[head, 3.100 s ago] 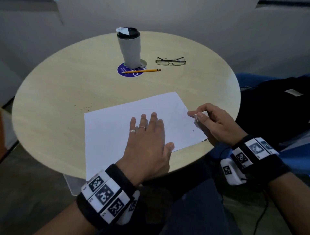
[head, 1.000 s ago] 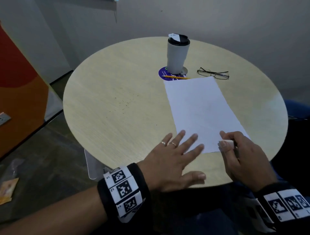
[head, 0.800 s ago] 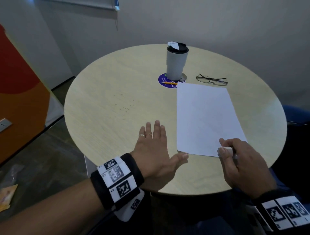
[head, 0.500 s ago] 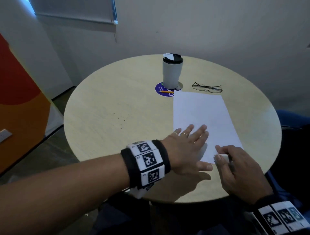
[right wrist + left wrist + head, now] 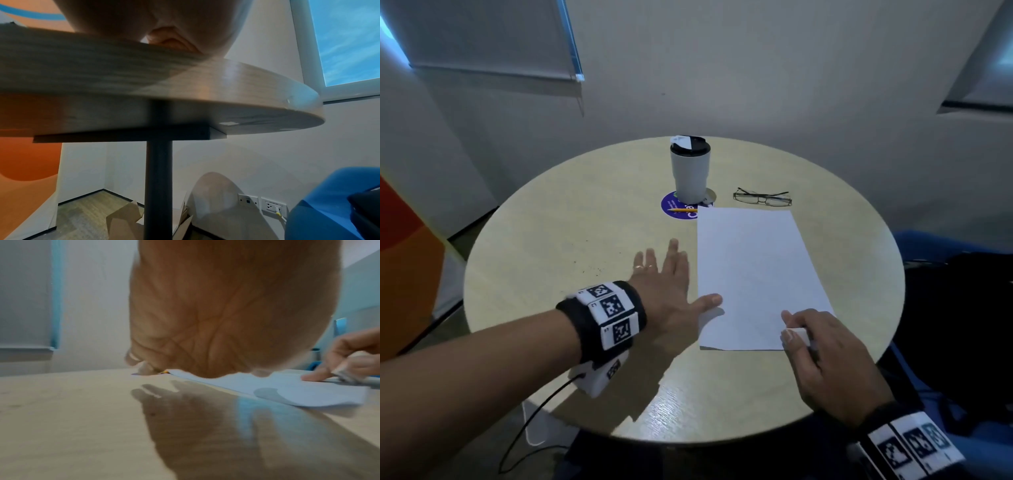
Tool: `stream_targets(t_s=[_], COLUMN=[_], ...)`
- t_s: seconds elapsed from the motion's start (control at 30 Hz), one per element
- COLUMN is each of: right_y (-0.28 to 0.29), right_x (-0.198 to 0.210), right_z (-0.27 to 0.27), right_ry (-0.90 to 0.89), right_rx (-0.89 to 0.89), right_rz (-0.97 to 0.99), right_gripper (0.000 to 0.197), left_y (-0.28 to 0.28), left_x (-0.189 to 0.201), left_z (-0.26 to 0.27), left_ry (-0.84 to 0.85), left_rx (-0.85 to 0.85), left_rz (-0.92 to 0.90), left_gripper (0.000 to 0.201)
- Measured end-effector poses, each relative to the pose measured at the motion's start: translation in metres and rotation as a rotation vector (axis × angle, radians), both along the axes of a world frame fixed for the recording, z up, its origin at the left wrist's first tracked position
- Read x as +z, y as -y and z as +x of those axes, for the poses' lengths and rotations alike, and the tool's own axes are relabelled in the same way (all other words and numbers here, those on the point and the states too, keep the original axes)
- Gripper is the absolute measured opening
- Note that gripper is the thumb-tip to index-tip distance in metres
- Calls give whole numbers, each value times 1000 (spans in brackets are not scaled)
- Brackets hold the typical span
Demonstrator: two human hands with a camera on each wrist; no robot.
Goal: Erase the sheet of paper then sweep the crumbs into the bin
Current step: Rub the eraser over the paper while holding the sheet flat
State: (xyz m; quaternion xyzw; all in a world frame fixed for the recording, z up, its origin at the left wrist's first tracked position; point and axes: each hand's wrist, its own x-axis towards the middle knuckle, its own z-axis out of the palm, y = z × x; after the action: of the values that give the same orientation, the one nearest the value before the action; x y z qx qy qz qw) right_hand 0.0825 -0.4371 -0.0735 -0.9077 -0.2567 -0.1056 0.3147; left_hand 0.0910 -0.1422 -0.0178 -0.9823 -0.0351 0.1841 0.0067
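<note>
Left hand point(image 5: 666, 291) lay flat on the bench point(image 5: 571, 240), fingers point(image 5: 674, 247) straight and spread, holding nothing; only the thumb tip reached over the left edge of the sheet of paper point(image 5: 753, 274). Right hand point(image 5: 828, 356) sat at the sheet's near right corner, fingers point(image 5: 789, 317) curled and pinching a small white eraser point(image 5: 798, 334), one fingertip pressed on the paper. Sheet lay lengthwise away from the body, far edge just short of the glasses point(image 5: 762, 198) and touching the purple coaster point(image 5: 676, 209) under the travel mug point(image 5: 690, 171), with a pencil point(image 5: 681, 209) across that coaster.

Dark crumbs point(image 5: 592, 270) were scattered on the bare bench left of the left hand — few and tiny. No bin plainly in view; could not tell which side it stood on.

Likely trouble from here:
- Crumbs flicked to the floor rather than the bin, if swept fast with a flat palm toward a round edge.
- Sheet skidding or creasing — pinned by little more than a thumb and one fingertip.
- Mug nudged or pencil rolled, if the paper got pushed farther back.
- Specks left behind, being hard to see on the pale grain.
</note>
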Motion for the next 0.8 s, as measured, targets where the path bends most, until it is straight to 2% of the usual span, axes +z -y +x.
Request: stream_targets(t_s=[0.07,0.13,0.17,0.2,0.27,0.43,0.47,0.5,0.57,0.63,0.7,0.8], right_y=[0,0,0,0,1,1,1,1,1,2,6,10], right_x=[1,2,3,4,4,2,2,2,2,4,8,15], right_z=[-1,-3,-5,-5,-5,-3,-2,-2,-2,-2,-1,-2], right_ry=[-9,-3,0,1,1,18,26,31,31,24,-1,-57], right_rx=[-10,-21,-23,-23,-10,2,1,0,4,12,24,47], right_rz=[-7,-14,-16,-16,-12,0,2,5,3,-1,8,39], right_gripper=[10,9,9,9,10,11,11,11,9,4,12,9], left_y=[18,38,45,46,35,-6,-5,-1,13,26,28,8], left_x=[-1,-5,-8,-10,-10,-9,-9,-10,-11,-15,-16,-13], left_z=[1,-1,-1,2,11,32,33,33,32,31,33,39], left_ry=[37,-3,-43,-79,-83,-19,11,55,116,59,-16,-29], left_rx=[-293,-592,-655,-643,-508,40,50,-10,-266,-490,-490,-268], left_rz=[-76,-87,-100,-118,-104,77,59,29,-31,-69,-115,-73], left_gripper=[105,94,90,88,90,120,120,115,99,90,89,99])
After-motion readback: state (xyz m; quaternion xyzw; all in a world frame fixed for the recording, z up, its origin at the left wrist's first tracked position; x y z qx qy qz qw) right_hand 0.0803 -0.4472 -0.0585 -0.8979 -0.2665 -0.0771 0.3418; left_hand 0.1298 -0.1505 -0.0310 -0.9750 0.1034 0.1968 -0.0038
